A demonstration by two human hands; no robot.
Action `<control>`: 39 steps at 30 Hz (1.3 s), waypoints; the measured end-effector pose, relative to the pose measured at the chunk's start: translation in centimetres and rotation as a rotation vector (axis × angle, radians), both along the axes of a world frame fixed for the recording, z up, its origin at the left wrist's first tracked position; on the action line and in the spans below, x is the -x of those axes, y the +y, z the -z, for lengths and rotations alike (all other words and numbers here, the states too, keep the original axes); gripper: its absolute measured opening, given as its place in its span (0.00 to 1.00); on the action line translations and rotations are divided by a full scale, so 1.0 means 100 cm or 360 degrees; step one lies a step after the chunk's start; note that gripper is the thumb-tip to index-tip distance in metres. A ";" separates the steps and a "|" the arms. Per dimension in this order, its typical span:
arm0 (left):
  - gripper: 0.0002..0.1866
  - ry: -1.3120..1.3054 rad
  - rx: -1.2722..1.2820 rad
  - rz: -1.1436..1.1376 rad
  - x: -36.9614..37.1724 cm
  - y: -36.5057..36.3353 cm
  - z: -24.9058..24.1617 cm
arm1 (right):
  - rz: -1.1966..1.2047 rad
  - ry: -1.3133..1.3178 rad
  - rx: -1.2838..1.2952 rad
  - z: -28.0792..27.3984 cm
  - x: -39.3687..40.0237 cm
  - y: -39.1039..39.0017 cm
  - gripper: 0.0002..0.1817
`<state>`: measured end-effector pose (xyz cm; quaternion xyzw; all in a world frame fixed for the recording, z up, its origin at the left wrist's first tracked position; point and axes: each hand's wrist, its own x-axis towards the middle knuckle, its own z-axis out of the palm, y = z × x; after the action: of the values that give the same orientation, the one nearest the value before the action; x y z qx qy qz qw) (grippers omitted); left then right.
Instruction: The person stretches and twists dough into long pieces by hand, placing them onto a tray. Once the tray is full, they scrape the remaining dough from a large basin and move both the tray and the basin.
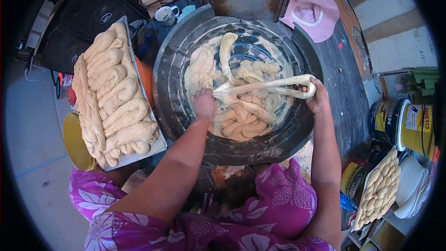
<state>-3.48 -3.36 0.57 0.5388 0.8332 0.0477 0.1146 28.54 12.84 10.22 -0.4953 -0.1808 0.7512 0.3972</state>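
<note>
A pale strand of dough [265,84] stretches between my two hands above a big black basin [166,76]. My right hand [318,96] is closed around the looped end of the strand, over the basin's right side. On the left of the basin, my left hand [203,103] is closed on the strand's thin end, beside more dough. Thick, floury dough ropes [246,121] lie heaped in the basin beneath the strand. One curved dough piece [226,51] points toward the far rim. White flour coats the basin's inside.
A tray [160,148] of twisted dough pieces [111,90] stands at the left, partly over a yellow bucket [76,142]. A mug [166,15] and a pink hat [312,15] lie beyond the basin. Lower right holds another tray with small dough pieces [380,190] near paint buckets [418,128].
</note>
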 end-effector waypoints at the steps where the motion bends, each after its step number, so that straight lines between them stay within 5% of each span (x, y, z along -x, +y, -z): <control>1: 0.15 -0.0066 0.0140 -0.0104 -0.001 -0.001 -0.004 | -0.0069 -0.0021 -0.0078 -0.004 -0.003 -0.005 0.13; 2: 0.15 -0.0065 0.0146 -0.0103 -0.005 -0.001 -0.002 | -0.0186 -0.0018 -0.0171 -0.009 -0.004 -0.009 0.14; 4: 0.19 -0.0338 -0.0561 0.0279 -0.026 0.004 0.001 | -0.0357 -0.0006 -0.0339 -0.035 0.008 -0.016 0.14; 9: 0.26 -0.0814 -0.0079 0.0418 -0.056 0.038 -0.013 | -0.0523 0.0013 -0.0676 -0.075 0.023 -0.016 0.15; 10: 0.26 -0.0810 -0.0086 0.0418 -0.058 0.048 -0.030 | -0.0331 0.0121 -0.0707 -0.078 0.024 -0.013 0.16; 12: 0.26 -0.1580 -0.0089 -0.0062 -0.060 0.066 -0.089 | -0.0078 0.0337 -0.0823 -0.081 0.022 -0.002 0.17; 16: 0.25 -0.1449 -0.0660 0.0153 -0.046 0.082 -0.171 | 0.0167 0.0627 -0.0922 -0.098 0.018 0.009 0.15; 18: 0.22 -0.2250 -0.0517 0.0278 -0.028 0.082 -0.203 | 0.0096 0.0682 -0.0964 -0.114 0.023 0.000 0.15; 19: 0.22 -0.2244 -0.0524 0.0288 -0.017 0.079 -0.210 | 0.0023 0.0736 -0.0992 -0.119 0.024 -0.005 0.15; 21: 0.22 -0.1916 0.0170 0.1076 -0.003 0.073 -0.217 | -0.0359 0.0639 -0.1115 -0.131 0.025 -0.016 0.18; 23: 0.20 -0.2242 0.0248 0.0945 -0.014 0.070 -0.188 | -0.0897 0.0559 -0.0920 -0.114 0.017 -0.030 0.21; 25: 0.25 -0.2347 0.0631 0.0051 -0.024 0.073 -0.130 | -0.1900 -0.0147 -0.1109 -0.124 0.040 -0.046 0.22; 27: 0.27 -0.2279 0.0706 -0.0300 -0.045 0.069 -0.073 | -0.2598 -0.0601 -0.1298 -0.102 0.070 -0.072 0.24; 29: 0.28 -0.2187 0.0778 -0.0645 -0.071 0.060 -0.032 | -0.3051 -0.1136 -0.1321 -0.091 0.093 -0.109 0.25; 31: 0.25 -0.2813 0.1084 -0.0838 -0.095 0.045 -0.014 | -0.3265 -0.1213 -0.1267 -0.069 0.104 -0.114 0.19; 32: 0.25 -0.2815 0.1086 -0.0841 -0.104 0.037 -0.013 | -0.3038 -0.1423 -0.1252 -0.056 0.105 -0.106 0.16; 34: 0.20 -0.3200 0.0400 -0.0882 -0.117 0.022 -0.025 | -0.2501 -0.1742 -0.1297 -0.039 0.109 -0.068 0.14; 37: 0.18 -0.2889 0.0598 -0.0756 -0.107 0.009 0.003 | -0.1744 -0.1854 -0.1458 0.011 0.107 -0.001 0.17; 39: 0.17 -0.2900 0.0562 -0.0703 -0.103 0.010 -0.008 | -0.1621 -0.1902 -0.1495 0.053 0.119 0.012 0.19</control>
<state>6.78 -2.39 1.38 0.0998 0.5018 0.3433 0.7876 16.62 14.06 4.93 -0.4494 -0.8400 0.3035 0.0188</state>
